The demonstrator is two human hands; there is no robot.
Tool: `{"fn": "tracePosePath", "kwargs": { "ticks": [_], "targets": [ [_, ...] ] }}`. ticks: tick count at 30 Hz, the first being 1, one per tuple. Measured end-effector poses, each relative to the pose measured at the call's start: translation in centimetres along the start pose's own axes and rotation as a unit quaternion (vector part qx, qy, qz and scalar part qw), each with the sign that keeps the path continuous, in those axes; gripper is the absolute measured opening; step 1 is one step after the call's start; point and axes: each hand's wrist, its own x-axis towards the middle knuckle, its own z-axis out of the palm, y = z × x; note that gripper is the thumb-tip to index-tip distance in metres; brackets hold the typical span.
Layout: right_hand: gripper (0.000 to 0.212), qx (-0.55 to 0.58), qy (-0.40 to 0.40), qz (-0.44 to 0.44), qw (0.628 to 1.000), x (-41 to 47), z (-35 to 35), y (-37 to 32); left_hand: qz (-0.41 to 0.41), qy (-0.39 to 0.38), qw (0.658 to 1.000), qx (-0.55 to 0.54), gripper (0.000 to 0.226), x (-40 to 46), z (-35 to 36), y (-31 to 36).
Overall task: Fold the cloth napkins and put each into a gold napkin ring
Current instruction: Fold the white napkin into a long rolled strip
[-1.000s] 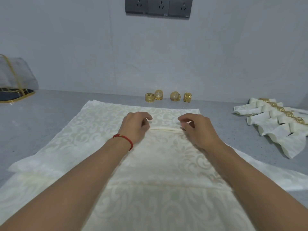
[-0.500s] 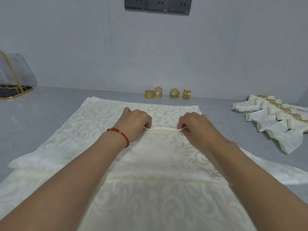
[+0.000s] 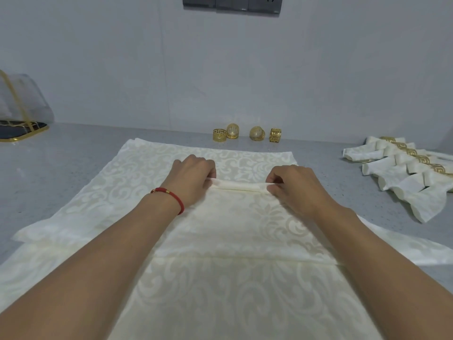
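Cream napkin [image 3: 240, 224] with a scroll pattern lies on top of a spread stack of like cloths [image 3: 152, 163] on the grey worktop [image 3: 61, 163], in the middle of the view; its far edge is turned over into a narrow roll [image 3: 239, 185] running left to right; left hand [image 3: 193, 179] pinches the roll's left end, fingers curled over it; right hand [image 3: 291, 186] pinches the right end the same way; both hands rest knuckles-up on the cloth, well apart, the roll stretched between them; a red cord bracelet [image 3: 171, 196] sits on the left wrist.

Beyond the stack, by the wall, four gold napkin rings [image 3: 247, 133] stand in a loose row; the outer two upright with a fretwork pattern, the inner two turned so their openings face the camera.

At right, a row of finished napkins [image 3: 404, 173] lies overlapped, each gathered through a gold ring.

Far left, a clear bag with gold trim [image 3: 19, 106] sits on the worktop; grey wall sockets [image 3: 232, 3] at the top edge.
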Motion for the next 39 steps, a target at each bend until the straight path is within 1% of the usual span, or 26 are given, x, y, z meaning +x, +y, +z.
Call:
{"fn": "tracePosePath", "kwargs": {
  "ticks": [2, 4, 5, 7, 9, 10, 11, 13, 15, 17, 18, 20, 22, 24, 25, 27, 29, 30, 32, 34, 36, 39],
  "targets": [
    [0.013, -0.034, 0.032, -0.024, 0.999, 0.1, 0.2, -0.4, 0.029, 0.024, 0.999, 0.033, 0.022, -0.1, 0.0, -0.1],
    [0.018, -0.056, 0.033, -0.049, 0.997, 0.3, 0.3, -0.6, 0.044, 0.023, 0.998, 0.042, 0.029, 0.0, -0.2, -0.2],
    [0.019, -0.064, 0.017, -0.059, 0.996, 0.4, 0.1, -0.6, 0.050, 0.008, 0.998, 0.046, 0.030, 0.0, -0.5, -0.2],
    [0.022, -0.076, -0.032, -0.069, 0.994, 0.5, -0.4, -0.7, 0.062, -0.046, 0.996, 0.048, 0.036, -0.1, -1.3, 0.0],
    [0.024, -0.058, -0.080, -0.044, 0.994, 0.3, -1.2, -0.7, 0.045, -0.099, 0.994, 0.022, 0.035, -0.3, -2.0, 0.0],
    [0.023, -0.035, -0.087, -0.030, 0.995, 0.1, -1.4, -0.7, 0.031, -0.106, 0.994, 0.001, 0.031, -0.4, -2.2, -0.1],
    [0.021, -0.009, -0.079, -0.023, 0.997, 0.0, -1.4, -0.6, 0.018, -0.098, 0.995, -0.023, 0.027, -0.4, -2.2, -0.2],
    [0.016, 0.035, -0.032, -0.027, 0.999, -0.3, -0.9, -0.1, -0.008, -0.072, 0.996, -0.058, 0.025, -0.5, -2.0, -0.4],
    [0.017, 0.060, 0.008, -0.022, 0.998, -0.4, -0.1, 0.5, -0.018, -0.064, 0.996, -0.057, 0.027, -0.6, -1.7, -0.3],
    [0.022, 0.066, 0.000, -0.020, 0.998, -0.4, 0.3, 1.0, -0.020, -0.072, 0.996, -0.044, 0.026, -0.6, -1.4, -0.2],
    [0.022, 0.062, -0.011, -0.023, 0.998, -0.3, 0.4, 1.2, -0.023, -0.077, 0.996, -0.043, 0.023, -0.6, -1.3, -0.2],
    [0.014, 0.030, -0.019, -0.030, 0.999, -0.3, 0.3, 1.2, -0.034, -0.069, 0.996, -0.045, 0.015, -0.6, -1.2, 0.0],
    [0.007, -0.006, -0.001, -0.044, 0.999, -0.4, 0.0, 0.8, -0.034, -0.048, 0.998, -0.012, 0.012, -0.8, -1.2, 0.3],
    [0.009, -0.028, 0.023, -0.056, 0.998, -0.6, -0.2, 0.3, -0.009, -0.027, 0.999, 0.037, 0.019, -1.0, -1.3, 0.6],
    [0.010, -0.038, 0.026, -0.062, 0.997, -0.6, -0.4, 0.1, 0.012, -0.030, 0.998, 0.050, 0.024, -1.0, -1.5, 0.6],
    [0.015, -0.060, 0.001, -0.074, 0.995, -0.5, -0.8, -0.3, 0.050, -0.076, 0.994, 0.061, 0.034, -1.1, -2.2, 0.5],
    [0.019, -0.072, -0.062, -0.067, 0.993, -0.4, -1.4, -0.6, 0.053, -0.140, 0.988, 0.039, 0.039, -1.2, -3.0, 0.4],
    [0.019, -0.069, -0.093, -0.055, 0.992, -0.4, -1.8, -0.8, 0.041, -0.158, 0.987, 0.016, 0.037, -1.2, -3.4, 0.4],
    [0.013, -0.043, -0.119, -0.034, 0.991, -0.5, -2.3, -0.8, 0.019, -0.153, 0.987, -0.035, 0.027, -1.2, -3.6, 0.1],
    [0.010, -0.009, -0.090, -0.044, 0.995, -0.6, -2.2, -0.5, 0.003, -0.131, 0.989, -0.066, 0.019, -1.1, -3.4, -0.3],
    [0.009, 0.027, -0.050, -0.046, 0.997, -0.6, -1.7, -0.1, -0.007, -0.132, 0.990, -0.055, 0.015, -1.1, -3.1, -0.5],
    [0.020, 0.051, -0.054, -0.038, 0.997, -0.8, -1.2, 0.4, -0.008, -0.142, 0.990, -0.014, 0.014, -1.1, -2.8, -0.4]
  ]
}}
